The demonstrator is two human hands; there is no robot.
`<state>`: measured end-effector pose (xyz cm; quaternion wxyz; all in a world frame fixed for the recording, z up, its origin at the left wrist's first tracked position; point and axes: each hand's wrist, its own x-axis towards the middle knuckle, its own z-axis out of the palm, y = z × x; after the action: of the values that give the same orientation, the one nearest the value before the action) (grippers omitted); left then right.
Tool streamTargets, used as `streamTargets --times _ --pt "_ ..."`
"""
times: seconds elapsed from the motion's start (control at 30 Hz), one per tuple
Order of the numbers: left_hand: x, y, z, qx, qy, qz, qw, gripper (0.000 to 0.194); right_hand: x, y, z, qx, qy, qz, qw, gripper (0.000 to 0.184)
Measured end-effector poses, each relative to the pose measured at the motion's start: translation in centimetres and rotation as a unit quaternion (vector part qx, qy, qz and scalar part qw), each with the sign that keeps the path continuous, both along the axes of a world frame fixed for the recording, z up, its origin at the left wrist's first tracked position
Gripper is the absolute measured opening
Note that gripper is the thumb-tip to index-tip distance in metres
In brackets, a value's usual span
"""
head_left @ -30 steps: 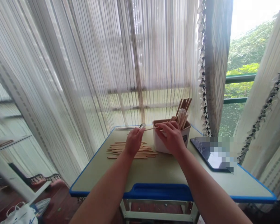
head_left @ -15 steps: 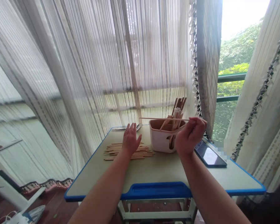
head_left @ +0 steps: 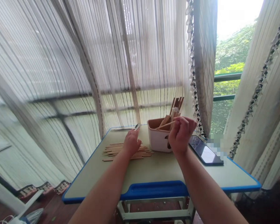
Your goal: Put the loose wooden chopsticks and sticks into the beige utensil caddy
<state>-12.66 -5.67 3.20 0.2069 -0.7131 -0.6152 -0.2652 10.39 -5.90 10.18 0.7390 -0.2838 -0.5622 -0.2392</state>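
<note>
Pale wooden thin stick (head_left: 165,125), pinched near one end by the right hand (head_left: 183,133) so its tip slants into the white, brown-lined box (head_left: 156,140) alongside; whether the left hand (head_left: 131,143) grips anything, I cannot tell.

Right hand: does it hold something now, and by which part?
The right hand holds a thin stick near its upper end; the lower end points into the container.

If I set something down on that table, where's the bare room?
The tabletop is bare between the loose sticks and blue front tray, and in its near left corner, outside the left forearm. It's crowded around the loose sticks, under the left hand, and at the white bin, beside the right hand.
</note>
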Motion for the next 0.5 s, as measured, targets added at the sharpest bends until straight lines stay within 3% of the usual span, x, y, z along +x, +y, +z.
streamTargets --times 0.2,0.37,0.5 --pt "0.2 -0.1 0.2 -0.066 0.01 0.029 0.997 0.054 -1.4 1.2 -0.6 -0.141 -0.183 0.046 0.972 0.027" --pt "-0.1 -0.1 -0.1 -0.171 0.039 0.135 0.975 0.032 -1.1 1.2 -0.5 -0.141 -0.139 0.037 0.979 0.025" --pt "-0.4 -0.1 -0.2 -0.216 0.056 0.15 0.963 0.031 -0.8 1.0 -0.4 -0.111 -0.107 0.047 0.987 0.03"
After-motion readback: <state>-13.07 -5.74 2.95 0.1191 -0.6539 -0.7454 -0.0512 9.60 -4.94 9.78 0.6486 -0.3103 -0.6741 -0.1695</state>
